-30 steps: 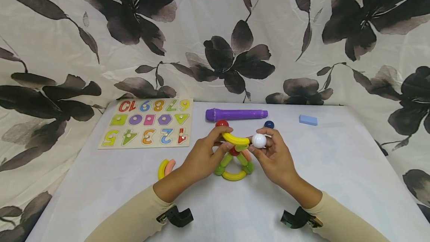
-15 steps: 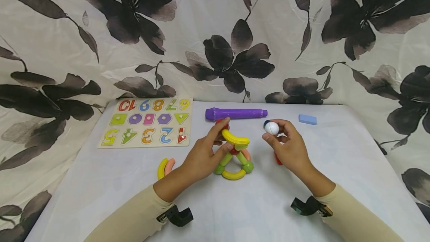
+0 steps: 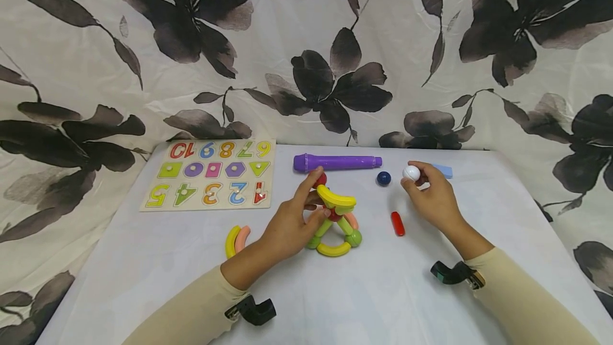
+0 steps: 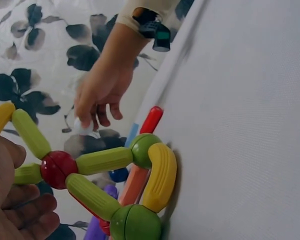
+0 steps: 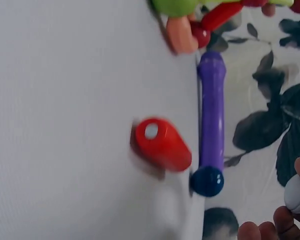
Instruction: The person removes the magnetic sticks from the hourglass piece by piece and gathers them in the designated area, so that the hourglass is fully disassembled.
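A figure of magnetic sticks and balls (image 3: 353,238) stands mid-table, with green balls below, a red ball at its centre and curved yellow sticks (image 4: 160,177) at its base and top. My left hand (image 3: 289,228) grips its upper part between thumb and fingers; a red ball (image 3: 321,180) shows by the index fingertip. To the right, above the table, my right hand (image 3: 433,196) pinches a white ball (image 3: 411,173) between thumb and fingers. A short red stick (image 3: 397,223) and a dark blue ball (image 3: 383,178) lie between the figure and that hand.
A wooden number-and-shape puzzle board (image 3: 148,204) lies back left. The purple microphone-shaped tube (image 3: 337,162) lies behind the figure. A light blue block (image 3: 444,171) is partly behind my right hand. Yellow (image 3: 232,242) and peach (image 3: 242,238) curved sticks lie by my left forearm.
My right hand has drawn the white ball away from the figure's top toward the back right, uncovering the red stick and blue ball. My left hand stays on the figure.
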Motion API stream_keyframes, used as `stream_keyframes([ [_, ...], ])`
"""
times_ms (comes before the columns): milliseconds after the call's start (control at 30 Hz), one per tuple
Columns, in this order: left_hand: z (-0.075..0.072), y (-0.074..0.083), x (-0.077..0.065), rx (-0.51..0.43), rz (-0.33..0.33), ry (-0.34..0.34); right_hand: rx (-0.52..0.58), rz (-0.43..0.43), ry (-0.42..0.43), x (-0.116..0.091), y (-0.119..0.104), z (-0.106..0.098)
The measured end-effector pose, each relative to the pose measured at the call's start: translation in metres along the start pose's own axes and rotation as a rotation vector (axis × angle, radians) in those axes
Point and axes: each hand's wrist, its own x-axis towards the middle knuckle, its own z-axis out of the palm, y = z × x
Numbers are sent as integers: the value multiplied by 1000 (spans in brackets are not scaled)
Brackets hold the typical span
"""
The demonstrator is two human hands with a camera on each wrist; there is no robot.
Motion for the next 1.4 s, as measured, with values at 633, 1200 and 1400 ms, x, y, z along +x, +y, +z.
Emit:
stream_keyframes([
  [633, 6, -5, 0, 52, 19, 33, -107, 134, -178, 30, 45, 14],
  [1200, 7, -3, 2, 58, 13, 36, -147, 173, -258, 43, 49, 19],
  [1400, 6, -3, 3, 50, 18, 33, -160, 197, -294, 44, 46, 18],
])
